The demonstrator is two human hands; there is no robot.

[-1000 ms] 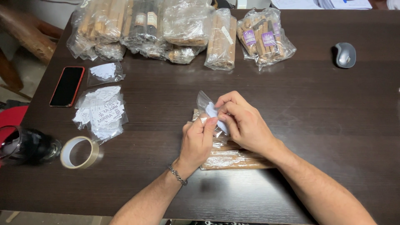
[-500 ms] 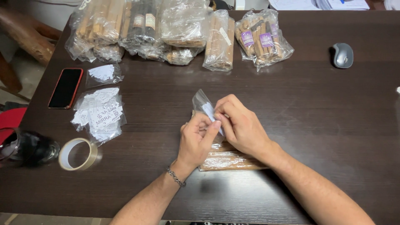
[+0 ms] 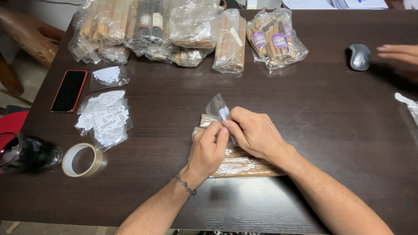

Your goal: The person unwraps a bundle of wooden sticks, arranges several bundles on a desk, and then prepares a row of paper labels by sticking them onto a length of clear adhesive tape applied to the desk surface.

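Since a second ago another person's hand [image 3: 398,54] has entered beside the grey mouse [image 3: 359,56], while left hand [image 3: 209,150] and right hand [image 3: 254,132] pinch the small clear plastic bag [image 3: 217,106], mid-desk [image 3: 331,130], light, limp, slippery, best gripped at its mouth.

Two bare forearms, no sleeves, thin metal chain bracelet [image 3: 186,184] on left wrist

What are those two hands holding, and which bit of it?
A clear plastic packet of brown sticks. The left hand and right hand both pinch its open top end, where the loose plastic sticks up.
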